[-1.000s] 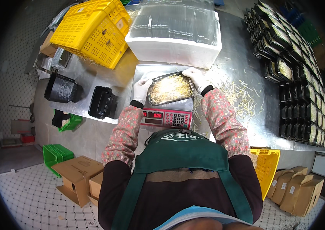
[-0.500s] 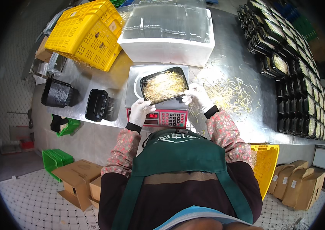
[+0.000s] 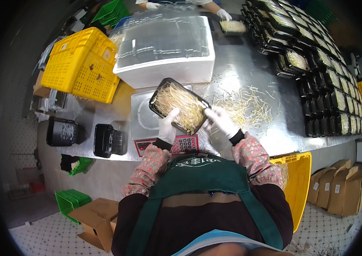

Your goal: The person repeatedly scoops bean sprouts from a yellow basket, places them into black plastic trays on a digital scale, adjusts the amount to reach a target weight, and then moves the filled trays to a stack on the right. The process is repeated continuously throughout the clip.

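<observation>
A black plastic tray [image 3: 159, 87] filled with pale bean sprouts [image 3: 179, 104] is held at a slant above the scale [image 3: 141, 110]. My left hand [image 3: 167, 127], in a white glove, grips its near left edge, the thumb lying against the sprouts. On the right edge, my gloved right hand [image 3: 222, 120] is closed round the rim. The tray partly hides the scale's plate and its red keypad panel [image 3: 185, 144]. Loose sprouts [image 3: 249, 104] lie scattered on the metal table just right of my right hand.
A white foam box [image 3: 168, 70] with clear lids stands behind the scale, beside a yellow crate [image 3: 78, 64]. Empty black trays [image 3: 103, 141] sit at the left. Filled trays [image 3: 334, 91] are stacked on the right. Across the table, a co-worker's gloved hand [image 3: 224, 15] touches another filled tray.
The tray has come up off the scale and turned, its right side now nearer me. My left hand has moved further along its near edge. A co-worker's hands have come into view.
</observation>
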Motion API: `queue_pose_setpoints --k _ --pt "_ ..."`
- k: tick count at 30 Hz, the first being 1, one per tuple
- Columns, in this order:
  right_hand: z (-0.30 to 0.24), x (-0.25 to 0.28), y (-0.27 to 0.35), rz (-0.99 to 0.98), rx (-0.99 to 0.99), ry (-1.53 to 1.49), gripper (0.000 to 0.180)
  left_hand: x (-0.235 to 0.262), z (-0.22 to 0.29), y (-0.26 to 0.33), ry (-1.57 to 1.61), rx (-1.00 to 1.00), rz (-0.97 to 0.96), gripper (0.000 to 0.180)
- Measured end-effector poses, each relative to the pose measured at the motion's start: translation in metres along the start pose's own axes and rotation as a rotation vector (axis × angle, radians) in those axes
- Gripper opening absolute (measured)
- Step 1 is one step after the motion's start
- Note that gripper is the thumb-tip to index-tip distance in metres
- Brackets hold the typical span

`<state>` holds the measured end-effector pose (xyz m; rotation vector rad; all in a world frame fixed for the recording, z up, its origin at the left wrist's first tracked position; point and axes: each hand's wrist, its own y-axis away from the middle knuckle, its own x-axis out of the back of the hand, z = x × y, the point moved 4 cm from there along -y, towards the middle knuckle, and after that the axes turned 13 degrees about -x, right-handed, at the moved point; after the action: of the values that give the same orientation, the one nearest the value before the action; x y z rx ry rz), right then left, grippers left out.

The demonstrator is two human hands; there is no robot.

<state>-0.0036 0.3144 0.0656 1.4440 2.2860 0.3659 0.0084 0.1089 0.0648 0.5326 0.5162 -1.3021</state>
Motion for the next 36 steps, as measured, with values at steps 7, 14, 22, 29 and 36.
queue_pose_setpoints --k 7,14,22,29,36 --pt "-0.017 0.078 0.013 0.045 0.187 -0.138 0.017 -0.058 -0.053 -0.003 -0.293 0.098 -0.384 0.045" --pt "-0.067 0.272 0.048 0.787 0.553 -0.457 0.020 0.002 -0.031 -0.039 -0.809 -0.307 -0.187 0.071" --pt "-0.106 0.565 0.044 1.388 0.516 -0.870 0.019 0.106 0.037 -0.071 -1.696 -0.450 0.190 0.072" --pt "-0.111 0.570 0.023 1.389 0.494 -0.863 0.020 0.061 -0.014 -0.102 -2.211 -0.208 -0.085 0.074" --pt "0.019 0.488 0.048 1.469 0.566 -0.150 0.044 -0.113 -0.149 -0.009 -1.053 -0.095 -1.000 0.066"
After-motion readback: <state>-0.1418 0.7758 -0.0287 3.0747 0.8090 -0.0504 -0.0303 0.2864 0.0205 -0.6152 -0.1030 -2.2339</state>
